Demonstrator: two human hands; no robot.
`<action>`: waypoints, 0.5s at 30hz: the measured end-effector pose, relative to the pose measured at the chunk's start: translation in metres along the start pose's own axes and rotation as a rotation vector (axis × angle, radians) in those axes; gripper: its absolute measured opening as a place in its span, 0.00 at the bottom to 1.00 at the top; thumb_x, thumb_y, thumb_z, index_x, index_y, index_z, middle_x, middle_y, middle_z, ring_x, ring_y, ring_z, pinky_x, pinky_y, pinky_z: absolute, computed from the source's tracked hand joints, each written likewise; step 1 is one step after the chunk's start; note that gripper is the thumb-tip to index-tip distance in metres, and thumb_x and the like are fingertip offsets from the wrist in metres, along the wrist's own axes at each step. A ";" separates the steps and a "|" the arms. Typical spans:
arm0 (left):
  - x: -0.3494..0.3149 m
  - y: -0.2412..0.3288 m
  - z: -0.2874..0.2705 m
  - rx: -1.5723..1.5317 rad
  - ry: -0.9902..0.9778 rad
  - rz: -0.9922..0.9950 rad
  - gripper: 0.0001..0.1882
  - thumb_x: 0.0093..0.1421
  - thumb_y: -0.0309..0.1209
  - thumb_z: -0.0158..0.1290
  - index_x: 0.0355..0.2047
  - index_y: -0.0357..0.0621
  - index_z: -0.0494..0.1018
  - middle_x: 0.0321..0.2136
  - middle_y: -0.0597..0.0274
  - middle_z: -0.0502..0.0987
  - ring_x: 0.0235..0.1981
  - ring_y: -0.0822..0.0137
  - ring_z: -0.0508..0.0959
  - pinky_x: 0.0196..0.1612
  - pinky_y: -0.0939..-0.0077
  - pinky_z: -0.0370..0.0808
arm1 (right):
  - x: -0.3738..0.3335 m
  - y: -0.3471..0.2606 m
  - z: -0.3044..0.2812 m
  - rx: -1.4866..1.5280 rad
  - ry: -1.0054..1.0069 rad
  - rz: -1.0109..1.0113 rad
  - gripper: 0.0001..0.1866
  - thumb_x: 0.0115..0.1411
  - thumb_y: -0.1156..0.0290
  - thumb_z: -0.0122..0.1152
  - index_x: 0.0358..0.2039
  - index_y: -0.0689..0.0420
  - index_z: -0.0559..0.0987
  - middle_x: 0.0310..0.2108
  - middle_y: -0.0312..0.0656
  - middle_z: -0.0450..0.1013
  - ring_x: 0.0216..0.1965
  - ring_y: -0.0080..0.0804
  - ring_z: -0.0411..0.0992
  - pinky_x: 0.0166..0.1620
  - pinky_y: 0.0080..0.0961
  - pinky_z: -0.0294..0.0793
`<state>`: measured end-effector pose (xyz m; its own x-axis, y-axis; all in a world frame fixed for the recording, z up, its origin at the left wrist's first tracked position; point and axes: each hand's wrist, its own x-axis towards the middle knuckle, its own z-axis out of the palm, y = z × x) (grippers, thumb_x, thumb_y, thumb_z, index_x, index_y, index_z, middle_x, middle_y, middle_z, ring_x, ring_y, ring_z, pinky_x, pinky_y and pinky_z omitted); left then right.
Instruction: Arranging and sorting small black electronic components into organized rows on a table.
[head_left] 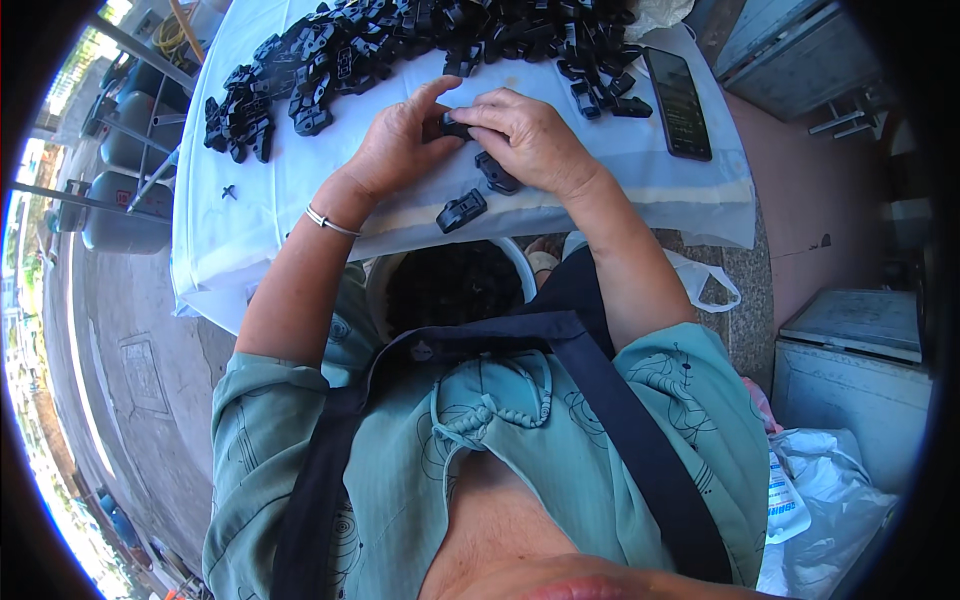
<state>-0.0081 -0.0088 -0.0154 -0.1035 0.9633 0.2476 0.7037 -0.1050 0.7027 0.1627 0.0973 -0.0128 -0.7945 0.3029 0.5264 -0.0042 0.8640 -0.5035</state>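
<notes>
Teal patterned shirt [590,460] nearest. Remotely, I find left hand [405,142], index raised, and right hand [525,138] both closed on one small black plastic part [455,127], above the white-covered table [290,200], in from mid near edge. Judgement: brace it left-handed; keep right-hand pressure square.

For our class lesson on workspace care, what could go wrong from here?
The black part nearest the table's near edge could be nudged into the container below. The phone beside the heaped black parts might get scratched by sliding pieces. The dark piece between the left hand and right hand might slip.
</notes>
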 end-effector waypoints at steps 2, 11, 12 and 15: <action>-0.001 -0.004 0.000 -0.009 0.024 0.043 0.37 0.50 0.23 0.60 0.60 0.52 0.59 0.36 0.56 0.79 0.29 0.62 0.78 0.37 0.70 0.77 | 0.000 0.000 0.000 -0.019 -0.019 0.007 0.14 0.55 0.78 0.59 0.43 0.54 0.81 0.38 0.43 0.75 0.39 0.37 0.75 0.44 0.27 0.76; 0.001 -0.014 -0.011 -0.019 -0.050 0.005 0.22 0.50 0.25 0.63 0.46 0.44 0.73 0.34 0.58 0.79 0.31 0.69 0.79 0.38 0.76 0.78 | -0.006 -0.003 0.010 -0.255 0.103 -0.121 0.12 0.54 0.78 0.60 0.40 0.55 0.81 0.34 0.42 0.74 0.36 0.39 0.74 0.41 0.29 0.75; -0.001 -0.010 -0.009 0.002 -0.019 0.017 0.22 0.50 0.24 0.62 0.46 0.43 0.73 0.33 0.59 0.79 0.30 0.70 0.78 0.37 0.77 0.77 | -0.008 -0.002 0.011 -0.210 0.113 -0.118 0.12 0.54 0.78 0.60 0.40 0.55 0.81 0.34 0.42 0.74 0.36 0.39 0.73 0.41 0.30 0.75; -0.003 -0.010 -0.005 -0.001 0.031 0.024 0.22 0.50 0.24 0.62 0.46 0.42 0.73 0.33 0.60 0.79 0.30 0.71 0.78 0.37 0.78 0.77 | -0.007 -0.001 0.010 -0.123 0.096 -0.074 0.11 0.54 0.77 0.60 0.39 0.55 0.81 0.33 0.42 0.73 0.36 0.39 0.73 0.40 0.30 0.75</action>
<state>-0.0181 -0.0123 -0.0199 -0.1084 0.9524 0.2849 0.7053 -0.1284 0.6972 0.1621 0.0900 -0.0228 -0.7329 0.2685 0.6251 0.0187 0.9264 -0.3760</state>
